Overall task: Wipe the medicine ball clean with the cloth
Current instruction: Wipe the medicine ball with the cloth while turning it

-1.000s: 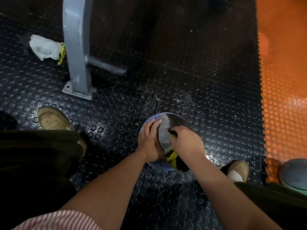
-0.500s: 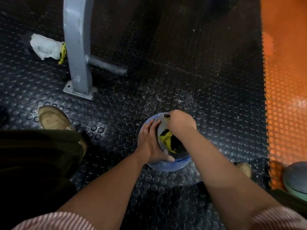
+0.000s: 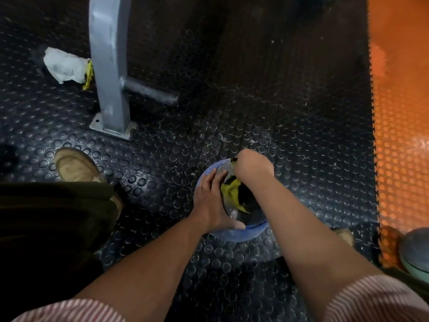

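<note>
Yellow cloth (image 3: 232,194) — now farther up ball (image 3: 241,234)

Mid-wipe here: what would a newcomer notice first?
The blue medicine ball at centre, the left hand flat on its side while the right hand grips a yellow and black cloth against its top. Then the orange floor strip down the right edge, and the grey post upper left with a crumpled white wad beside it.

Right hand (image 3: 253,167): fingers hidden past ball's (image 3: 241,234) far side; grip on cloth (image 3: 232,192) unseen. Second ball (image 3: 415,249) cut by right edge.
</note>
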Motion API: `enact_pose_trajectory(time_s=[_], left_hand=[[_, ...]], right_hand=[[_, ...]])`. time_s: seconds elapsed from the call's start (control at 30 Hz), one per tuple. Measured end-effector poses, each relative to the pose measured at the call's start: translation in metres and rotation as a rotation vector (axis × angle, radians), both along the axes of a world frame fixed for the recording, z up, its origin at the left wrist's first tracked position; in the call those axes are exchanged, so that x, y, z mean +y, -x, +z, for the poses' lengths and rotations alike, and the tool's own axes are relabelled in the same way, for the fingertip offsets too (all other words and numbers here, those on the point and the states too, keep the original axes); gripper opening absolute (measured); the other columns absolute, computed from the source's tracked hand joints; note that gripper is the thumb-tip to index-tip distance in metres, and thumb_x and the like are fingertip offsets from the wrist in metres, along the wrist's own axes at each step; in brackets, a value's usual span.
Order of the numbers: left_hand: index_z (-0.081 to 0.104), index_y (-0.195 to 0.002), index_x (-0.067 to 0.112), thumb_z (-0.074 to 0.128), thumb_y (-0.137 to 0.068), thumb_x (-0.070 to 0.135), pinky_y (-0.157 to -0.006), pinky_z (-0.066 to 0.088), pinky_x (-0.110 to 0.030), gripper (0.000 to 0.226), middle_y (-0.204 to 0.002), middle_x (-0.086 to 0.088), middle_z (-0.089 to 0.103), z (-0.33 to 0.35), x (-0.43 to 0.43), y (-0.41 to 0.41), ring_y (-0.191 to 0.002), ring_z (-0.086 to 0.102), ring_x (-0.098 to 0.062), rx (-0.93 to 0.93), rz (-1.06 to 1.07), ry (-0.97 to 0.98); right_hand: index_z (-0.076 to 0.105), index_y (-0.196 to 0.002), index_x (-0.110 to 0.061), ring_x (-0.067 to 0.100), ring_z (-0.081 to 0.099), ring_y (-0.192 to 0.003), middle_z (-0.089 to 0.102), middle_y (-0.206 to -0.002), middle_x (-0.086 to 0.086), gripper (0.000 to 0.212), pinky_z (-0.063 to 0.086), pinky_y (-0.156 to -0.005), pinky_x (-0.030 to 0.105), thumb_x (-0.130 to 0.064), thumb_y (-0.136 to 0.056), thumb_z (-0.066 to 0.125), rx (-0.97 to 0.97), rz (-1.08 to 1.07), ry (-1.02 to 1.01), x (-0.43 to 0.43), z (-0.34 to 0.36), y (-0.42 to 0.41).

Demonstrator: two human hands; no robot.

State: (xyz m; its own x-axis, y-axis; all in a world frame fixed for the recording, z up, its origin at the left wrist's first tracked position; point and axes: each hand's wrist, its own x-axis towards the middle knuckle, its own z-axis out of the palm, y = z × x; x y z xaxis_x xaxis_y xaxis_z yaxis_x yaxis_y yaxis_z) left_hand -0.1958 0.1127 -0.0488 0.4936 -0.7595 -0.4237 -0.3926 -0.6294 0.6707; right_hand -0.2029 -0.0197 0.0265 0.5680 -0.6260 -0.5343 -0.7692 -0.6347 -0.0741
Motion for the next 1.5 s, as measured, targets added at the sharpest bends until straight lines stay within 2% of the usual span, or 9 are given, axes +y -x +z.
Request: enact_pose_trajectory(time_s=[0.13,0.23,0.37,0.5,0.67,0.77,0.97,1.2,1.5], left_hand=[[0.002,-0.152,0.029,0.092,-0.051,0.049,-0.121,0.007,-0.042,0.137,-0.159,0.002,-0.004,0.000,0.001,-0.003,-0.148,-0.003,-0.019,0.020,0.030,0.020],[0.005,-0.152,0.028,0.089,-0.044,0.057,-0.121,0.009,-0.044,0.141,-0.159,0.000,0.003,-0.003,0.001,-0.003,-0.148,0.001,-0.018,0.020,0.031,0.045],[0.007,-0.152,0.029,0.060,-0.031,0.083,-0.120,0.007,-0.051,0.143,-0.159,-0.001,0.003,-0.011,0.009,0.001,-0.148,-0.003,-0.019,0.013,-0.005,0.119],[-0.001,-0.152,0.031,0.085,-0.047,0.063,-0.120,0.002,-0.051,0.140,-0.159,0.001,-0.007,-0.010,0.011,0.012,-0.147,-0.012,-0.021,-0.051,-0.068,0.032],[-0.006,-0.151,0.033,0.089,-0.054,0.051,-0.120,0.005,-0.050,0.137,-0.157,0.007,-0.014,-0.002,0.012,0.010,-0.147,-0.015,-0.020,-0.002,-0.065,-0.051],[-0.001,-0.151,0.034,0.091,-0.050,0.051,-0.120,0.009,-0.050,0.138,-0.158,0.006,-0.007,-0.004,0.011,0.003,-0.147,-0.008,-0.019,-0.009,-0.043,-0.016],[0.001,-0.151,0.034,0.092,-0.049,0.051,-0.119,0.006,-0.052,0.138,-0.157,0.007,-0.006,-0.010,0.015,0.002,-0.147,-0.008,-0.018,0.011,-0.045,0.080],[-0.007,-0.151,0.036,0.088,-0.056,0.052,-0.120,0.003,-0.051,0.135,-0.156,0.008,-0.018,-0.006,0.019,0.013,-0.146,-0.018,-0.021,0.016,-0.060,-0.045],[-0.008,-0.151,0.035,0.088,-0.053,0.055,-0.120,0.004,-0.049,0.138,-0.157,0.009,-0.015,-0.007,0.017,0.009,-0.147,-0.016,-0.019,-0.049,-0.101,-0.048]], right_hand=[[0.061,-0.111,-0.005,0.033,0.058,-0.104,0.062,-0.113,0.014,0.024,0.043,-0.076,0.035,-0.005,-0.093,0.045,0.041,-0.024,-0.081,-0.007,-0.002,-0.010],[0.063,-0.109,-0.010,0.029,0.059,-0.087,0.063,-0.100,0.009,0.026,0.044,-0.067,0.032,-0.006,-0.093,0.043,0.001,0.040,-0.014,0.000,-0.006,0.017],[0.066,-0.105,-0.026,0.024,0.053,-0.075,0.063,-0.090,0.001,0.030,0.042,-0.060,0.029,-0.011,-0.091,0.044,-0.050,0.061,-0.002,0.004,-0.010,0.047],[0.068,-0.105,-0.020,0.026,0.054,-0.075,0.064,-0.090,0.006,0.028,0.043,-0.063,0.030,-0.012,-0.089,0.046,-0.049,0.016,0.006,-0.009,-0.019,0.032],[0.065,-0.092,-0.011,0.029,0.060,-0.093,0.066,-0.107,0.013,0.018,0.047,-0.080,0.034,-0.012,-0.088,0.048,0.030,0.038,-0.114,-0.028,-0.025,-0.004],[0.066,-0.112,-0.017,0.030,0.060,-0.099,0.065,-0.111,0.010,0.029,0.049,-0.083,0.036,-0.014,-0.090,0.047,0.067,0.107,-0.100,-0.023,-0.020,0.002],[0.067,-0.107,-0.023,0.024,0.054,-0.077,0.063,-0.094,0.001,0.026,0.044,-0.064,0.031,-0.016,-0.093,0.046,0.074,0.202,0.035,-0.004,-0.006,0.036],[0.066,-0.113,-0.022,0.029,0.060,-0.095,0.066,-0.109,0.006,0.032,0.049,-0.078,0.034,-0.012,-0.088,0.048,0.103,0.241,-0.024,-0.020,-0.017,-0.012],[0.066,-0.108,-0.022,0.024,0.052,-0.072,0.053,-0.084,0.001,0.028,0.041,-0.059,0.029,-0.012,-0.091,0.046,0.111,0.381,0.085,-0.003,-0.009,0.024]])
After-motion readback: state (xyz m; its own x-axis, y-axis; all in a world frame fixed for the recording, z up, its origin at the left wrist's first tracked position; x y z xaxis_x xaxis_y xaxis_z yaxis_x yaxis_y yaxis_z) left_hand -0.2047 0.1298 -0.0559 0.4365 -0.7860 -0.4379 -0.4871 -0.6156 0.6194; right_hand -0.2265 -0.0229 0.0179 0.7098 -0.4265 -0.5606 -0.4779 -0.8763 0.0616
